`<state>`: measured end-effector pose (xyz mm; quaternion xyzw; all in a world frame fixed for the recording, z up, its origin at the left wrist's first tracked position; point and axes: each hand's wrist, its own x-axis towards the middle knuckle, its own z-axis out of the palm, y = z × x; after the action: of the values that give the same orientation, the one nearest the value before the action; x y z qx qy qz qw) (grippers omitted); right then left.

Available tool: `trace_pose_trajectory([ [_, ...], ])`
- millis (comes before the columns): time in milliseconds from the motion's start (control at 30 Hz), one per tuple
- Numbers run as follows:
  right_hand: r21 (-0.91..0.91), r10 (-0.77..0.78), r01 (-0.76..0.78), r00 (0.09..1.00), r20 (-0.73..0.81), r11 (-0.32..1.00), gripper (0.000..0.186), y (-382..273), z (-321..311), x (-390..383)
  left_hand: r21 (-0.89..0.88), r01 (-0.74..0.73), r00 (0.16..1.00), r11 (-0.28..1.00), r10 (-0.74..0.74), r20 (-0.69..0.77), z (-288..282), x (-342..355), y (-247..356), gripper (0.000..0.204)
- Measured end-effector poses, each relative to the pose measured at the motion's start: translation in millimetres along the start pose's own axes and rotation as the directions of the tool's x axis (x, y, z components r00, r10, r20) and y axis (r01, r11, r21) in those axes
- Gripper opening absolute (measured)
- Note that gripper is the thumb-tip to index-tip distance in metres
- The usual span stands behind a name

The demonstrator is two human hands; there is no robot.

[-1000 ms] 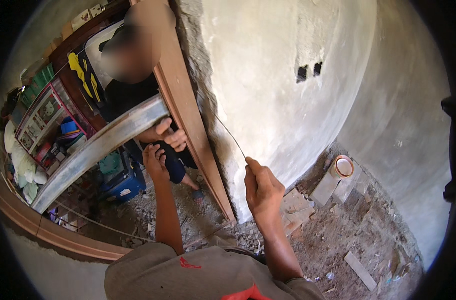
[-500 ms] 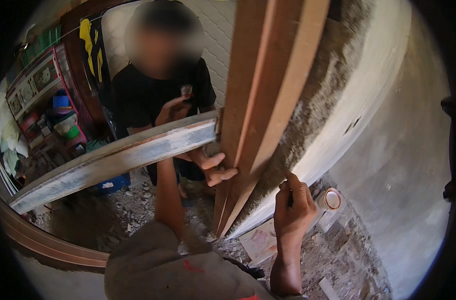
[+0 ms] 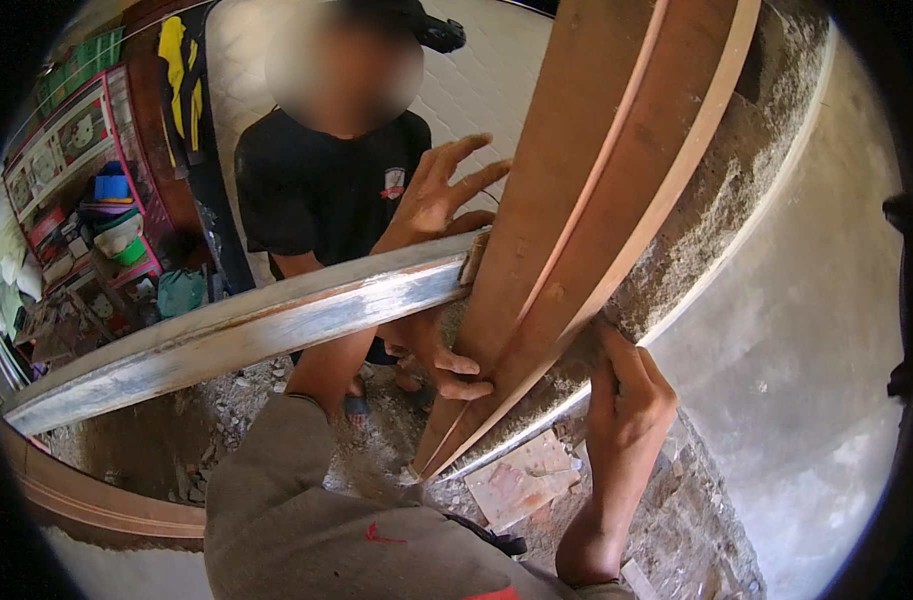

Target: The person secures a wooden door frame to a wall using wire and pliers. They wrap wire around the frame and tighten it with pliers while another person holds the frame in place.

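My left hand (image 3: 441,195) is raised behind a weathered timber bar (image 3: 237,310), fingers spread beside a brown wooden door frame (image 3: 537,240); the bar meets the frame. My right hand (image 3: 632,390) is closed at the frame's right edge, against the rough broken plaster (image 3: 717,230); what its fingers hold is hidden. Below the bar, a co-worker's hand (image 3: 452,370) reaches to the frame with fingers bent. This co-worker (image 3: 327,190), in a black T-shirt, faces me on the other side of the frame.
A pale quilted mattress (image 3: 477,70) stands behind the co-worker. A cluttered shelf unit (image 3: 77,150) and hanging yellow-and-black clothing (image 3: 177,80) are at left. Rubble (image 3: 267,375) and broken boards (image 3: 522,470) lie on the floor. A grey wall (image 3: 797,380) curves at right.
My left hand has risen higher beside the frame. My right hand has shifted rightward in the view; the thin wire seen in it earlier is hidden. The view has moved closer to the frame.
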<state>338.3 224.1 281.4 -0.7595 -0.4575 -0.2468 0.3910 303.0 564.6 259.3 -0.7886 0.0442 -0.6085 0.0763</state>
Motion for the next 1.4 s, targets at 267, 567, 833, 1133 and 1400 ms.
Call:
trace_pose_trajectory([
  [267, -0.082, 0.054, -0.049, 0.997, 0.058, 0.995, 0.034, -4.8, -24.4, -6.8, -0.511, 0.252, 0.912, 0.822, -0.024, 0.41, -11.6, -33.9, -16.6, 0.038],
  [567, -0.114, 0.081, -0.081, 0.997, -0.006, 0.99, 0.033, 22.2, -58.2, -34.4, -0.747, 0.63, 0.704, 0.212, -0.56, 0.436, -6.5, -88.8, 11.5, 0.034],
  [833, -0.026, -0.042, 0.045, 0.995, 0.093, 0.999, 0.037, -3.2, -16.7, -20.6, 0.366, 0.731, 0.435, 0.576, -0.807, 0.399, -30.4, -151.9, 38.6, 0.05],
  [1133, 0.207, 0.072, -0.109, 0.981, 0.177, 0.972, 0.049, 20.8, -1.0, -55.1, 0.152, 0.902, 0.363, 0.404, -0.901, 0.238, -23.0, -177.1, 18.4, 0.053],
  [1400, 0.429, -0.042, 0.006, 0.996, 0.075, 0.903, 0.065, 35.2, 16.7, -58.9, -0.342, 0.931, 0.155, 0.128, -0.986, 0.053, -32.0, -216.5, 4.6, 0.045],
])
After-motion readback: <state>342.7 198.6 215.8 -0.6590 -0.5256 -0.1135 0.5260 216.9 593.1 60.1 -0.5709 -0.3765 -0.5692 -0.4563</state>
